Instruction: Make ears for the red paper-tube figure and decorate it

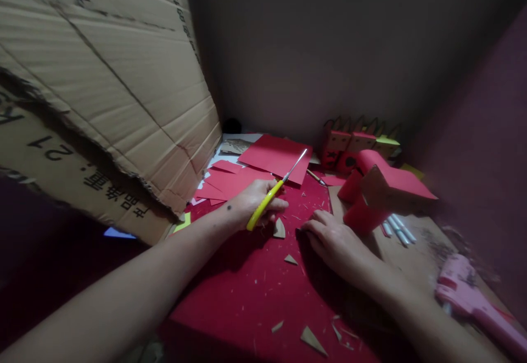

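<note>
Guessing it's the cutting step: left hand [252,202] wrapped round the scissors [278,186] mid-frame, can't tell if the right hand [329,239] is pinching anything, and a snip would need something between the blades [297,163].

Red tabletop [230,308]. Cardboard mat [428,228] flat on it. Left of mat: cardboard scraps [313,341], loose; red paper pile [234,183] farther back. Pencil-like tool [316,177] near mat's far-left corner.
</note>
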{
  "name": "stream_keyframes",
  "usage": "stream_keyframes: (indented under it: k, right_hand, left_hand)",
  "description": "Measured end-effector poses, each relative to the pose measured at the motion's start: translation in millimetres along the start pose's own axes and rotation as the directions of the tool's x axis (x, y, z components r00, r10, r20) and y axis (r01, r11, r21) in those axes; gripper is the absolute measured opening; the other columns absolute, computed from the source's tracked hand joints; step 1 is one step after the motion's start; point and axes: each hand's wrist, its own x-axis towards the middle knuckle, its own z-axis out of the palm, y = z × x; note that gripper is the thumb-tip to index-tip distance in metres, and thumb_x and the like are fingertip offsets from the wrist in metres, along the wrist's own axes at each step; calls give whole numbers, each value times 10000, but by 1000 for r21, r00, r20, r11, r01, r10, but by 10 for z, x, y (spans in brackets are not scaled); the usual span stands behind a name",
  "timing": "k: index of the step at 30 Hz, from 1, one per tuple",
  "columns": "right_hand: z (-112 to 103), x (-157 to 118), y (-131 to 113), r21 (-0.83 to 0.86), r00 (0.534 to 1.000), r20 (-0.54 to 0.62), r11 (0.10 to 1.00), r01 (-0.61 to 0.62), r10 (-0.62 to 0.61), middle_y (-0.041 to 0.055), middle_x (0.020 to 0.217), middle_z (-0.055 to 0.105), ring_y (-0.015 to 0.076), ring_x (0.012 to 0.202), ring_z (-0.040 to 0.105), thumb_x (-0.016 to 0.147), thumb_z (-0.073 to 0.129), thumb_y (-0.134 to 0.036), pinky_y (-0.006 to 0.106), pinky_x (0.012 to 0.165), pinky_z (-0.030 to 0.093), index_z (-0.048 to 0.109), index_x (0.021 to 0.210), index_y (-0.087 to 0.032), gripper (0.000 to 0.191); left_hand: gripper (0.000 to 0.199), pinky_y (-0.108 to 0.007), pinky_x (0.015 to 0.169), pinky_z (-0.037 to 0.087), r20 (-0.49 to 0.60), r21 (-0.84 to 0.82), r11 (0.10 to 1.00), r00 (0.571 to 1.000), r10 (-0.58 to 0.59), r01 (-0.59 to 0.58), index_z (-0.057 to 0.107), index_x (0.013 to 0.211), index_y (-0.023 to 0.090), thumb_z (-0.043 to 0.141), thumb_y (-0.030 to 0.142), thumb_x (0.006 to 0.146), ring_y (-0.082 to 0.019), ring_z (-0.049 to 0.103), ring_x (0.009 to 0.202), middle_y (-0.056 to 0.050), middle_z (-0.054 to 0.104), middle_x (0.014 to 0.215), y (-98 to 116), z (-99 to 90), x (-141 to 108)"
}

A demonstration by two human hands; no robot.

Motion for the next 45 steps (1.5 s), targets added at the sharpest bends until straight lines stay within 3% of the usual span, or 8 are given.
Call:
stream_keyframes:
  k: [8,16,24,27,31,33,40,45]
  right_hand:
    - [-62,29,-33,-42,997,-38,996,-73,71,140,909,568,233,773,545,888,343,-104,325,603,396,594,917,-130,254]
    - [-272,-109,-47,161,976,220,986,-32,-4,36,902,559,186,771,528,686,634,-45,311,657,406,573,812,-220,225]
    - [-257,-84,-18,389,980,182,909,-149,83,-13,668,595,150,610,527,726,590,-73,289,558,402,505,686,-217,171]
    - [-342,-32,-64,585,980,136,787,-197,144,17,757,663,174,710,602,786,592,-202,314,637,465,597,780,-215,16]
    - [-384,50,-177,909,956,71,376,-179,285,-19,694,636,140,639,582,661,696,-169,290,609,456,599,779,-213,159]
    - [-349,74,-227,952,937,35,273,-137,346,-43,630,615,116,584,564,637,712,-141,262,574,442,583,754,-209,187]
    - [-193,49,-268,962,920,221,84,-261,323,-12,527,622,97,448,536,717,716,-254,232,464,409,625,660,-154,147]
    - [-362,59,-261,986,911,51,122,-110,409,-28,535,610,89,455,532,744,686,-199,215,464,420,621,657,-163,114]
  left_hand:
    - [143,-156,248,282,90,44,997,994,-59,56,540,691,133,638,216,753,-61,402,242,23,543,411,86,71,-123]
    - [118,-140,257,290,114,24,999,993,-38,36,556,687,150,665,181,719,-63,461,286,18,576,468,47,81,-104]
    - [156,-171,291,282,157,112,993,986,-58,41,559,664,156,655,260,729,-72,428,312,16,524,439,95,111,-188]
    - [204,-185,323,284,256,58,998,967,-11,-3,520,628,162,679,264,704,-61,401,328,37,493,445,97,144,-211]
    - [225,-190,352,282,277,-84,995,958,73,-52,497,689,167,708,239,657,-50,393,367,55,497,502,85,210,-237]
    - [214,-190,342,288,218,-103,992,972,93,-72,497,761,171,678,196,650,-56,401,368,51,527,534,86,240,-256]
    - [250,-195,353,352,125,-61,984,977,174,-168,465,907,179,629,241,729,-75,446,361,62,536,545,89,288,-288]
    - [211,-209,359,372,52,239,945,975,217,-223,479,818,174,509,382,836,-88,453,351,43,523,504,100,250,-322]
